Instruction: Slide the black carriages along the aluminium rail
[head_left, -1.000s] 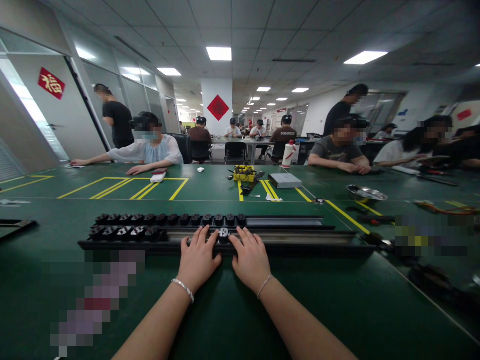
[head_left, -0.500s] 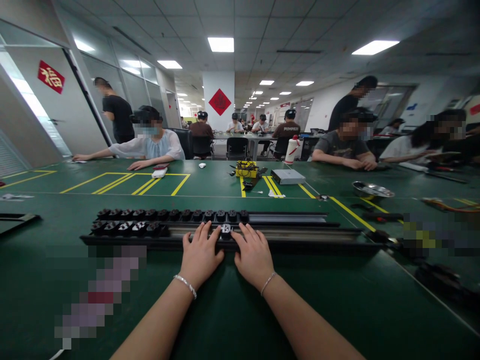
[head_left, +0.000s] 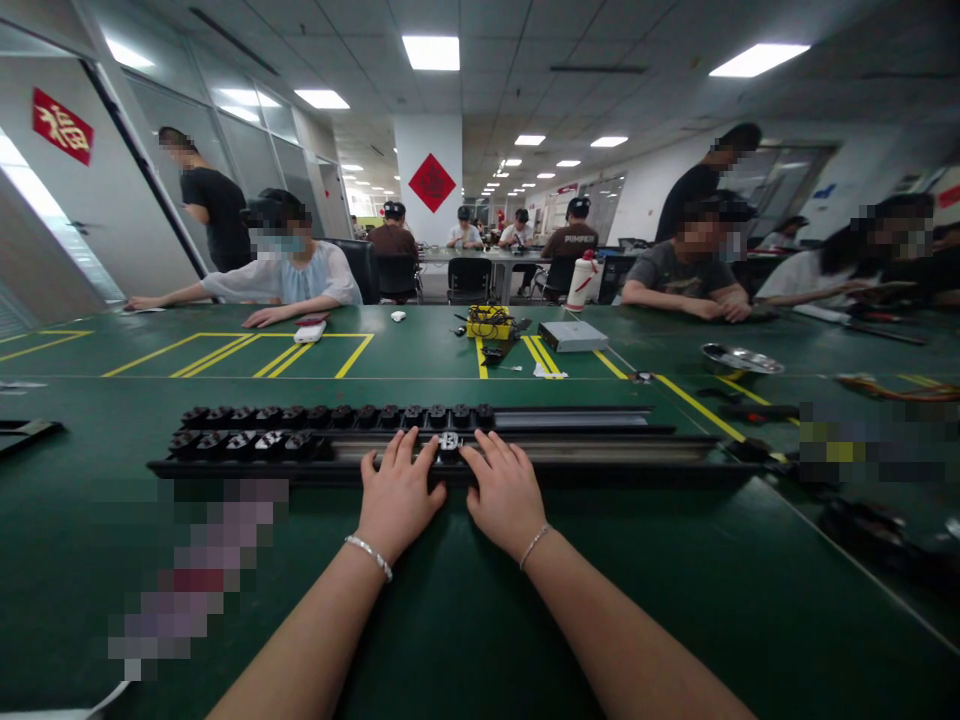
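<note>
A long black double rail point(head_left: 600, 450) lies across the green table in front of me. Black clip parts point(head_left: 247, 443) fill the left part of its near track, and a longer row point(head_left: 337, 414) fills the far track. My left hand point(head_left: 396, 497) and my right hand point(head_left: 504, 492) rest side by side on the near track, fingers stretched forward. Between their fingertips sits one small black and white part point(head_left: 449, 441), pinched from both sides by my index fingers.
Several seated people work at the far side of the table, and two stand behind. On the table lie a yellow and black device point(head_left: 489, 322), a grey box point(head_left: 571, 335), a metal bowl point(head_left: 731, 358), a white bottle point(head_left: 578, 282) and dark tools point(head_left: 870, 525) at the right.
The view has tilted and shifted a little. My hands and the small part stay in the same spot on the near track.
</note>
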